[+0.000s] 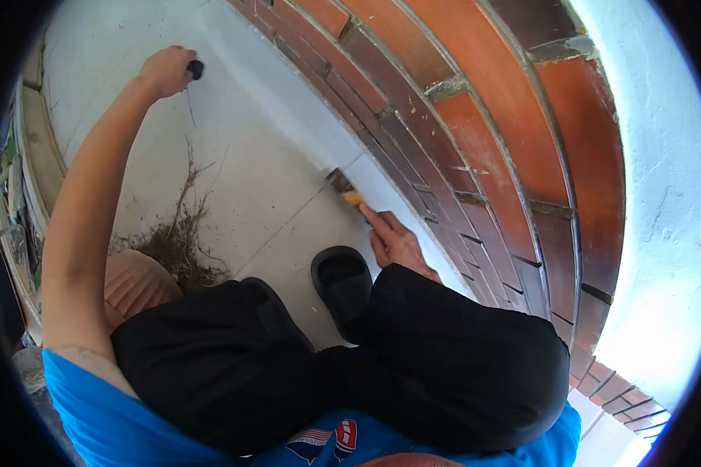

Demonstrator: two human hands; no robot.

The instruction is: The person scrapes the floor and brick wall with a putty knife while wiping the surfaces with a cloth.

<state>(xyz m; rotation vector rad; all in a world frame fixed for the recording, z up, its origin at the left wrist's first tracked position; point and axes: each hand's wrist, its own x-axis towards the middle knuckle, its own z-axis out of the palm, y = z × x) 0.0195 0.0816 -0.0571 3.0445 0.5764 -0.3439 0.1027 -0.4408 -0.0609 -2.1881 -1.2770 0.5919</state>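
Observation:
My left hand (163,72) is at the upper left, reaching over the pale tiles with its fingers closed round a small black rounded object (195,70). Most of that object is hidden by the fingers. Close to the foot of the brick wall, my right hand (401,243) grips a small brush (341,185) with a yellowish handle. Its dark, slightly blurred head points up and left, at the tile floor beside the wall. A tangled heap of dry roots and soil (181,245) lies on the floor, between my left arm and my feet.
A red-brown brick wall (475,140) curves along the right. My black slippers (341,284) stand on the tiled floor (265,171). A ribbed, pinkish-beige rounded thing (136,280) sits beside my left knee. Along the left edge runs a beige ledge (37,136), with greenery beyond.

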